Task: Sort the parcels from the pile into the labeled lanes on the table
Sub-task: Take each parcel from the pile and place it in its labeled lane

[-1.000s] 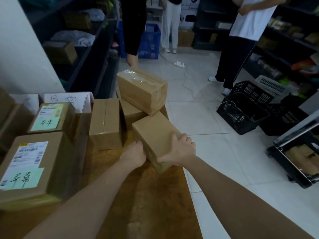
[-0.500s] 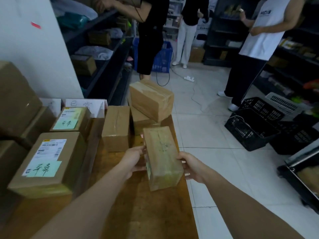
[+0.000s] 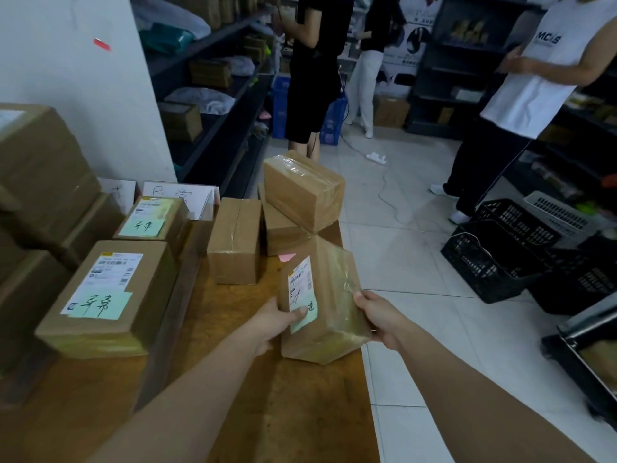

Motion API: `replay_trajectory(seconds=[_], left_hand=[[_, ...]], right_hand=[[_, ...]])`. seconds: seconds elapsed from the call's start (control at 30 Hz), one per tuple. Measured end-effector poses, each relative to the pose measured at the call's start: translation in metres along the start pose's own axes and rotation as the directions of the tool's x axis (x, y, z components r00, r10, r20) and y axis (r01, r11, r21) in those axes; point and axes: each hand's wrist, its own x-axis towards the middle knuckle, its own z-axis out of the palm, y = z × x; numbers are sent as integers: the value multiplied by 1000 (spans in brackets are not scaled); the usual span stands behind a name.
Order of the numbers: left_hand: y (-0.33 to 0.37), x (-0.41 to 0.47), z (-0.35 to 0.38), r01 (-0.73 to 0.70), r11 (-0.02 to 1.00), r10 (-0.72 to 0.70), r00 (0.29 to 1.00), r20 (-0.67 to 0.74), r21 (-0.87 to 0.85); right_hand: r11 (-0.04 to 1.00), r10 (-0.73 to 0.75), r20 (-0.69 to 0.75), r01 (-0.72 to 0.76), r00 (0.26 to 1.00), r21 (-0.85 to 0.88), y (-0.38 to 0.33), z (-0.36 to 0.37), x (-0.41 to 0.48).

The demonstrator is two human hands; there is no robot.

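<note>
Looking out left of our left hand (image 3: 275,322), we are finding the nearer noted box (image 3: 107,295) and the farther noted box (image 3: 152,218), each carrying a green handwritten note, lying in what we are taking for sorted lanes. Our left hand is gripping the left side of the parcel (image 3: 334,305), thumb pressing on its green note. The parcel is sitting between both hands, its long axis running away from us and its label face tilting up and leftward. Whether its near corner is touching the desk (image 3: 300,412), we cannot tell. Our right hand (image 3: 379,317) is clamping the right edge. Ahead of the hands, the pile (image 3: 300,192) is standing. We are judging the coming move as a carry leftward, with the left hand leading, since it is nearer the lanes.
</note>
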Motion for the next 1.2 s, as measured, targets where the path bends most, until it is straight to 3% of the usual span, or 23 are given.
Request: replay_trajectory(seconds=[0.07, 0.23, 0.6, 0.93, 1.2], left_hand=[[-2, 0, 2, 81, 996, -79, 995, 60, -30], [-6, -2, 7, 35, 999, -35, 999, 10, -16], [-4, -45, -13, -139, 986, 122, 978, -171, -88], [-2, -120, -85, -435, 885, 332, 841, -427, -168], [-15, -179, -161, -535, 835, 380, 728, -571, -126]], right_hand=[[999, -20, -47, 22, 999, 38, 5, -1, 1], [996, -85, -161, 90, 983, 21, 16, 5, 6], [951, -274, 119, 250, 954, 181, 13, 31, -14], [875, -454, 69, 430, 888, 223, -38, 113, -75], [839, -508, 141, 452, 850, 303, -65, 204, -116]])
